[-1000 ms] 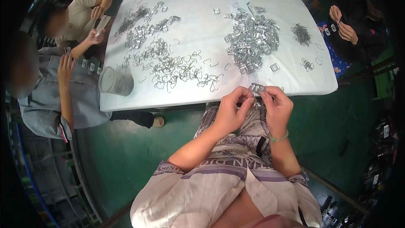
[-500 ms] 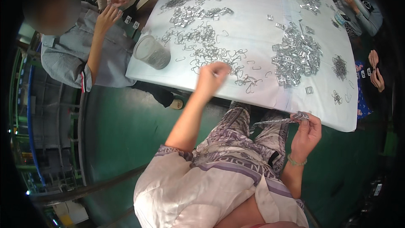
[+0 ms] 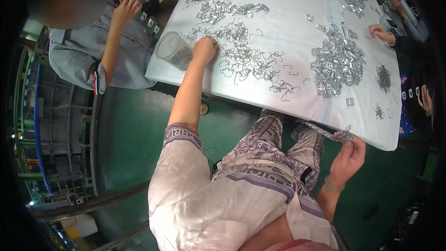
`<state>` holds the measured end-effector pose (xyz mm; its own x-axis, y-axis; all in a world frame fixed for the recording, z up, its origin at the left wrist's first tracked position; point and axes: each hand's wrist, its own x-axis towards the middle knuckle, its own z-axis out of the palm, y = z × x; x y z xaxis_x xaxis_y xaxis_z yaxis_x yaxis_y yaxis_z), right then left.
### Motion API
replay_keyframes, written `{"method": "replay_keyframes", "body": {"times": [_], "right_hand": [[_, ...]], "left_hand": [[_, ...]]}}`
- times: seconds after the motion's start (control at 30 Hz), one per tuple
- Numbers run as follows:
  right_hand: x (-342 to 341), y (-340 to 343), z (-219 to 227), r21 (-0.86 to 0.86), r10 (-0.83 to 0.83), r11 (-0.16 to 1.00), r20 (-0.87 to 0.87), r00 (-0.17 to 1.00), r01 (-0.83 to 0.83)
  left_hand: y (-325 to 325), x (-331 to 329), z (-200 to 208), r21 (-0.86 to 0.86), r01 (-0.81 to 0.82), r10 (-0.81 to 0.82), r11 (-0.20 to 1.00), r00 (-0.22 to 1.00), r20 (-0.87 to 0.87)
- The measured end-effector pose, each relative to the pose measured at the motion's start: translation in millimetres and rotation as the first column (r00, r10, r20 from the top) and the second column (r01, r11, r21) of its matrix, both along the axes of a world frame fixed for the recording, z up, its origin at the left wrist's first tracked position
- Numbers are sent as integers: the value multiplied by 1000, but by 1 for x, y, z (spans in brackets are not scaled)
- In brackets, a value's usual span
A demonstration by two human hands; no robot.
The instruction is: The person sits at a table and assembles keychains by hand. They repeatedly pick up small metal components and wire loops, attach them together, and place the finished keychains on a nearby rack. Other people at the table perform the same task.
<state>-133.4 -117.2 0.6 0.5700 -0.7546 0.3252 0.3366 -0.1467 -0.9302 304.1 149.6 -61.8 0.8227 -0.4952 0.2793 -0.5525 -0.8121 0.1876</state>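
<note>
Out over the table's near left part, my left hand (image 3: pixel 205 49) is closed with its fingers curled; whatever they hold, if anything, is hidden. It is beside a clear plastic cup (image 3: pixel 173 49) with small wire pieces in it, at the edge of a loose spread of bent wire hooks (image 3: pixel 246 56). Below the table's front edge, my right hand (image 3: pixel 347 160) pinches the end of a silver metal chain (image 3: pixel 320 130). A flat metal buckle (image 3: pixel 344 135) shows at those fingertips, and the chain trails leftward over my lap.
A white-covered table (image 3: pixel 288 0) carries a big heap of metal buckles (image 3: pixel 337 67), a smaller buckle pile (image 3: pixel 214 11) and a wire-hook clump (image 3: pixel 383 78). Co-workers stand at the left and right; one person's hand (image 3: pixel 382 33) reaches over the right edge.
My left hand has moved left and away from me, from the near hooks to beside the cup. My right hand still holds the chain. A co-worker's hand has come over the right edge.
</note>
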Motion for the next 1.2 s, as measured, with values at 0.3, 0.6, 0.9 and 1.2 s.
{"method": "replay_keyframes", "body": {"times": [0.3,0.6,0.9,1.2], "right_hand": [[-6,-2,6,-16,-18,1000,6,1000,18],[-1,7,4,17,18,1000,17,1000,-18],[-1,8,-2,-23,-84,996,-138,987,81],[9,5,-2,9,-64,998,-42,997,64]], "left_hand": [[-5,-3,0,342,87,-114,936,992,61],[-8,-4,4,479,222,-314,849,942,120],[-56,-67,29,-451,89,-249,888,918,-310],[-136,-259,89,-913,142,-868,383,394,-303]]}}
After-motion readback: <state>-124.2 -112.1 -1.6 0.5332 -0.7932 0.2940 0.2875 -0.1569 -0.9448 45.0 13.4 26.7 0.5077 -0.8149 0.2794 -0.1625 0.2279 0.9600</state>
